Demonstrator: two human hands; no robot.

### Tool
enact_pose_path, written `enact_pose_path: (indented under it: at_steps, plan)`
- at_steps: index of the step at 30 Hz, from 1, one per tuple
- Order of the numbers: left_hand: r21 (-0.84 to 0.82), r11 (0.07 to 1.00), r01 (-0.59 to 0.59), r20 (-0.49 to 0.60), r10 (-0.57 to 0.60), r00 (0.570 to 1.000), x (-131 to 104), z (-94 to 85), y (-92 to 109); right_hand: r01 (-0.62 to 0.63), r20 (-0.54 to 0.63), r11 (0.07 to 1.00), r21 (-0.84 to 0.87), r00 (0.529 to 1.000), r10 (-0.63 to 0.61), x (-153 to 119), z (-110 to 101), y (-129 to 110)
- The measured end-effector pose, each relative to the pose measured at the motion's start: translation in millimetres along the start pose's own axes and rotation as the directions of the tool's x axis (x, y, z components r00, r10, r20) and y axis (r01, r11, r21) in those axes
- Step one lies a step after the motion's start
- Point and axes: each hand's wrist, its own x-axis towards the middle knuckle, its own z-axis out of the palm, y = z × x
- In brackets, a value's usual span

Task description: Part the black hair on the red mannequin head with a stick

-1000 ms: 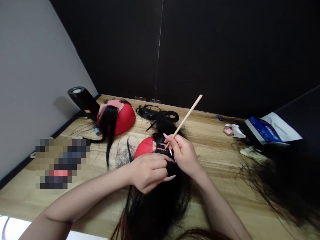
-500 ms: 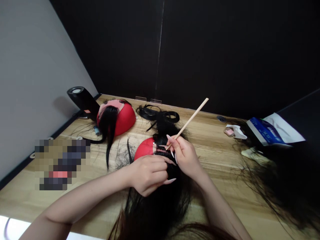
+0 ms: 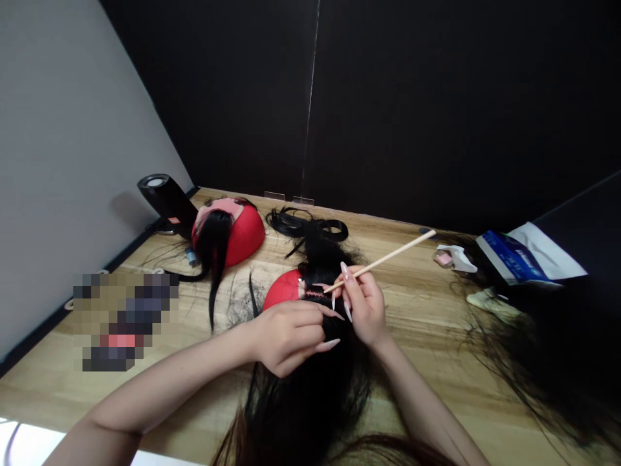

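Observation:
A red dome-shaped head form (image 3: 282, 290) stands in front of me, largely covered by long black hair (image 3: 310, 401) with a parted row of pink mesh (image 3: 317, 294) across it. My left hand (image 3: 291, 335) rests on the hair just below the parting, fingers curled, the index pressed along the strands. My right hand (image 3: 363, 299) pinches a slim wooden stick (image 3: 392, 255) like a pen, its tip at the parting. Whether the tip carries a hook or needle is too small to tell.
A second red head form (image 3: 247, 236) with dark hair stands back left, beside a black cylinder (image 3: 167, 200). Loose hair (image 3: 286, 223) lies behind the work. On the right are a blue-and-white packet (image 3: 514, 255), crumpled tissue (image 3: 463, 259) and a large mass of black hair (image 3: 572, 362).
The right hand has turned, so the stick's free end has swung down and to the right while its tip stays at the parting. My left hand has barely moved.

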Motion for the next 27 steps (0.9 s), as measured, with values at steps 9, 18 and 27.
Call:
enact_pose_path:
  at_steps: [9,18,27]
  plan:
    - [0.37,0.887,0.276,0.055,-0.318,0.946,22.4,-44.2,-6.0,0.01,-0.09,0.992,0.126,0.996,0.001,-4.0,4.0,3.4]
    - [0.612,0.784,0.108,0.234,-0.31,0.922,29.3,-23.9,-19.9,-0.064,-0.115,0.959,0.275,0.988,0.099,0.7,2.2,2.2]
    - [0.637,0.768,0.07,0.323,-0.349,0.88,32.7,-26.1,-17.1,-0.064,-0.113,0.96,0.273,0.989,0.098,2.1,2.9,-0.8]
